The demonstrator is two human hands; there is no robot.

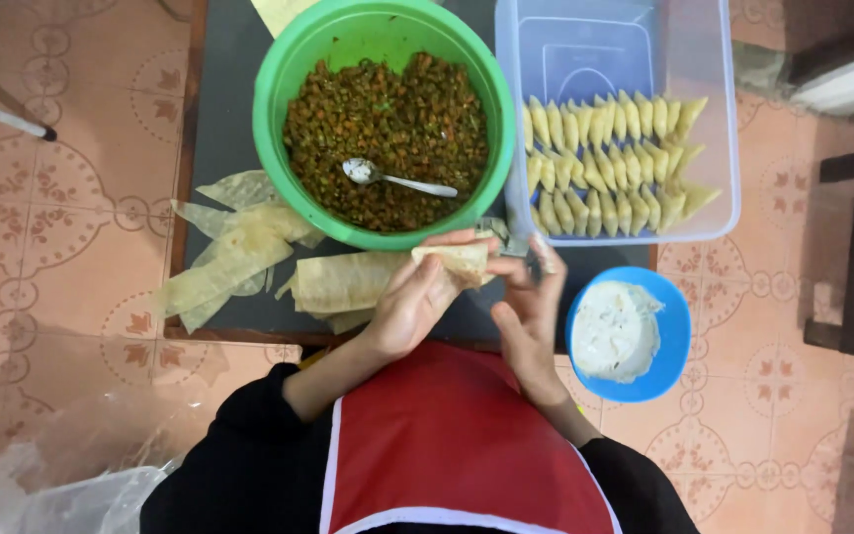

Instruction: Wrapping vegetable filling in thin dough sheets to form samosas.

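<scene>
Folding one pastry wrapper (pixel 455 259), two hands (pixel 415 302) (pixel 529 316), one green bowl (pixel 300 109)

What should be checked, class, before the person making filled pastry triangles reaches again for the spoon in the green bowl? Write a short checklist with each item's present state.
1. Pale folded pastry wrapper held by both hands, left hand and right hand: ok.
2. Metal spoon lying in the green plastic bowl, handle free: ok.
3. Brown minced filling left in the bowl: ok.
4. Room in the clear plastic tub for more folded pieces: ok.
5. Wrapper edge sealed: cannot tell.
6. White paste in the round blue bowl close to the right hand: ok.
</scene>
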